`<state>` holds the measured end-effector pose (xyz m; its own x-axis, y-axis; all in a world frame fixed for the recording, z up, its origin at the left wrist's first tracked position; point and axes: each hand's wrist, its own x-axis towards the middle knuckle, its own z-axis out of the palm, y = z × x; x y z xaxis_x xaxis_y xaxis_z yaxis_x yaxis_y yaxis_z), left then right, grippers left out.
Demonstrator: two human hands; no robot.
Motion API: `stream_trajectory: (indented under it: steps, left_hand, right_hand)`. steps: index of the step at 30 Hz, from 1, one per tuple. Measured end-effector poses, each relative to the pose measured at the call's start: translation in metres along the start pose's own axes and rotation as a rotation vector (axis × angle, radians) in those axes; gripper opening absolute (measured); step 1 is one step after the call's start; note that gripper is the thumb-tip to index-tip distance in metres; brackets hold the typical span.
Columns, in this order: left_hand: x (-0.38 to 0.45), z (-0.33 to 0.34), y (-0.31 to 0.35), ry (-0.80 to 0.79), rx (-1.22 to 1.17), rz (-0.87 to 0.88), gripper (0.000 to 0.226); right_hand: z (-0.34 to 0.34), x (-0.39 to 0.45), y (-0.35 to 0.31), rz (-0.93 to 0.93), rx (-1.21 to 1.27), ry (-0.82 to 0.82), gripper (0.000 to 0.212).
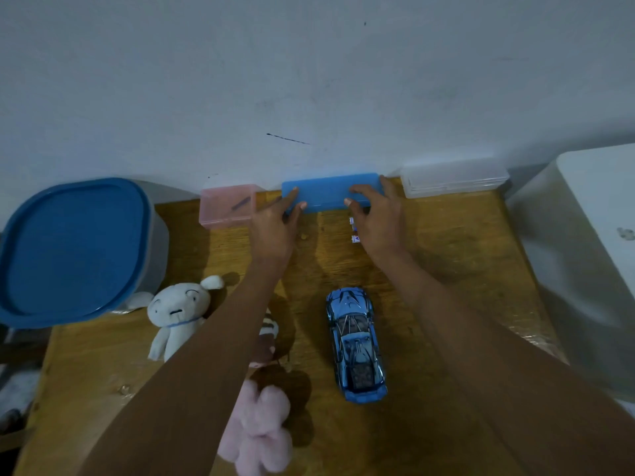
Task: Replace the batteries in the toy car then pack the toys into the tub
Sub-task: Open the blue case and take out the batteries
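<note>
A blue plastic case lies against the wall at the back of the wooden table. My left hand holds its left end and my right hand holds its right end, fingers on the lid and thumbs at the front edge. Small batteries lie just under my right hand. The blue toy car stands in the middle of the table, upright. A white plush dog lies at the left, and a pink plush lies near the front, partly hidden by my left arm. The tub with a blue lid stands at the far left.
A pink translucent box sits left of the blue case, with a dark thin thing inside. A clear case sits to the right against the wall. A white appliance borders the table's right side. A small brown-and-white toy shows beside my left arm.
</note>
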<state>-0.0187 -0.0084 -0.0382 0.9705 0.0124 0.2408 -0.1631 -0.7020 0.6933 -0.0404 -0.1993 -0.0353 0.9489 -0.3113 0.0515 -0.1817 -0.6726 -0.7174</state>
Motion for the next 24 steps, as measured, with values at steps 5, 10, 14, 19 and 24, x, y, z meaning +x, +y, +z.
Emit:
stream_trajectory:
  steps: [5,10,14,19,24]
  left_hand:
    - [0.001,0.001,0.003,-0.025,0.004,-0.032,0.039]
    - [0.012,-0.016,0.012,-0.186,0.079,-0.112,0.044]
    - [0.014,-0.057,0.012,-0.052,0.015,-0.059,0.041]
    - [0.015,-0.106,-0.029,0.044,0.144,-0.081,0.046]
    - [0.016,-0.112,-0.078,-0.117,0.059,-0.208,0.058]
  right_hand:
    - [0.003,-0.002,-0.002,0.018,-0.067,0.006,0.026]
    - [-0.010,0.005,-0.024,0.071,-0.223,-0.068,0.027]
    - [-0.013,0.010,-0.063,-0.041,-0.240,-0.069,0.023]
    - [0.027,-0.003,-0.121,-0.221,-0.076,-0.254,0.024]
    - [0.084,-0.022,-0.142,-0.246,-0.126,-0.368,0.040]
